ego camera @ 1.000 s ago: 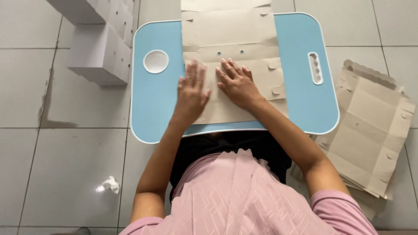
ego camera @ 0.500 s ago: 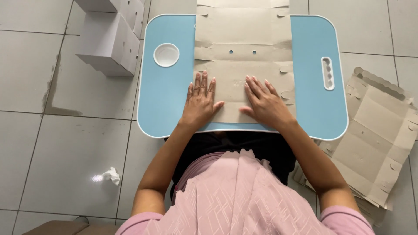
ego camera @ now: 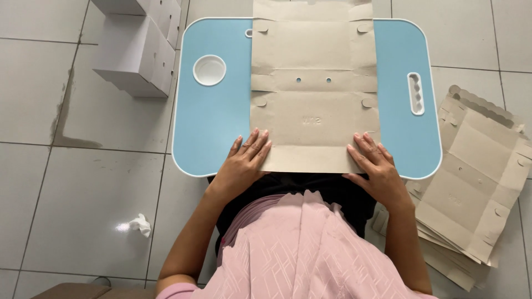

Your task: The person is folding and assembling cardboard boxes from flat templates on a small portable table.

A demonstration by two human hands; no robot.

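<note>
- A flat, unfolded brown cardboard box blank [ego camera: 314, 88] is laid across the middle of a small blue bench [ego camera: 216, 122].
- The left hand [ego camera: 244, 163] is pressed flat, fingers spread, on the blank's near left corner.
- The right hand [ego camera: 376, 166] is pressed flat, fingers apart, on its near right corner.
- A stack of similar blanks [ego camera: 471, 188] is seen on the floor to the right; white boxes [ego camera: 138, 47] are stood at upper left.

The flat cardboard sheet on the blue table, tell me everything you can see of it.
The cardboard sheet is a plain brown, unfolded box blank with crease lines, notched side tabs and two small round holes. It lies flat along the middle of the light blue table, its far end past the table's edge. The left hand and right hand press its near corners.
</note>
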